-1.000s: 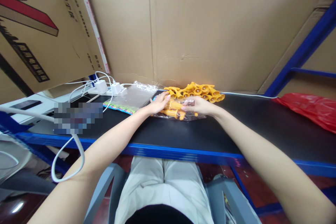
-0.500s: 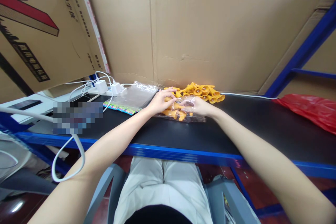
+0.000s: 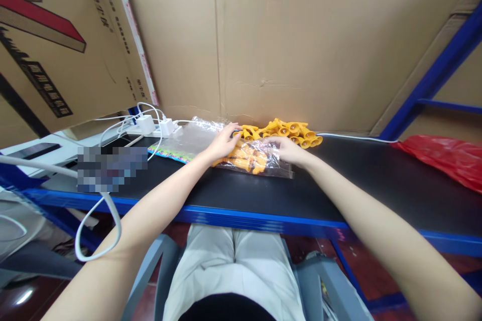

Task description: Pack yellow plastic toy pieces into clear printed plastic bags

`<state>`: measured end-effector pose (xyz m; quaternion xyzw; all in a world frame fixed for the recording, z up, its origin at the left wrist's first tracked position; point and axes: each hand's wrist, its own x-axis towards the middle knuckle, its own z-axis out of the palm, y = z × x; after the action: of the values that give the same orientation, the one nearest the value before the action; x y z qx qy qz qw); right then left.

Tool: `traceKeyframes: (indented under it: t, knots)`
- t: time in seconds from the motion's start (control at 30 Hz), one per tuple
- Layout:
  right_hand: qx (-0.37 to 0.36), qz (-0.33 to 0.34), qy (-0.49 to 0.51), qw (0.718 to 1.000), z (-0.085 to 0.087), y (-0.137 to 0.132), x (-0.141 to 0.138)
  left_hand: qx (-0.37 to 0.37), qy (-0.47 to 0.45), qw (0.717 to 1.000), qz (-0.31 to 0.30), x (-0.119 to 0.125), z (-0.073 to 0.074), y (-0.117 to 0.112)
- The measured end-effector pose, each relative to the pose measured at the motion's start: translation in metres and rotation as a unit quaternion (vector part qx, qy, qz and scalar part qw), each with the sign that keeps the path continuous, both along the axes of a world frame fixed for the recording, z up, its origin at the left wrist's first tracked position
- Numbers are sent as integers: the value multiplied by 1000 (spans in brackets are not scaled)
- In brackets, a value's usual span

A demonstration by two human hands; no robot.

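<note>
Clear plastic bag (image 3: pixel 284 171), with yellow horn-shaped pieces (image 3: pixel 241 163) contained inside, is laid flat on the black worktop (image 3: pixel 361 180), between both hands. At its left end, the left hand (image 3: pixel 222 143) is placed with fingers slightly spread and bent; whether the film is pinched cannot be told. At the right end, the fingertips of the right hand (image 3: pixel 289 151) are covered by film, fingers half curled; whether a piece is gripped cannot be told. Just behind, a pile of similar yellow pieces (image 3: pixel 297 133) is heaped. The worktop is edged by a blue metal rail (image 3: pixel 263 218) and backed by a tall cardboard panel (image 3: pixel 301 45). Flat transparent packaging (image 3: pixel 188 139) and white chargers (image 3: pixel 145 124) are located at left; red plastic sheeting (image 3: pixel 444 158) is located at far right, near a blue post (image 3: pixel 425 80).
</note>
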<state>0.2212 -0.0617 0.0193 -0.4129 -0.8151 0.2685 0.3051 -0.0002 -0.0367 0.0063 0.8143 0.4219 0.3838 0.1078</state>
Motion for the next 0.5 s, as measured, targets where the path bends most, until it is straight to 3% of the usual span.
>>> traceKeyframes:
  t: [0.1,0.2,0.33,0.5]
  knots:
    - [-30,-61,-55,996,4,-2,2,-81,61,995,18,-3,-9,5]
    - [-101,-64,-84,989,4,-5,2,-125,66,990,19,-2,-14,7]
    - [-173,-38,-50,983,-3,-5,2,-180,-31,983,7,1,-19,9]
    - [-221,-31,4,975,-14,3,2,-250,-169,952,-49,3,-21,8]
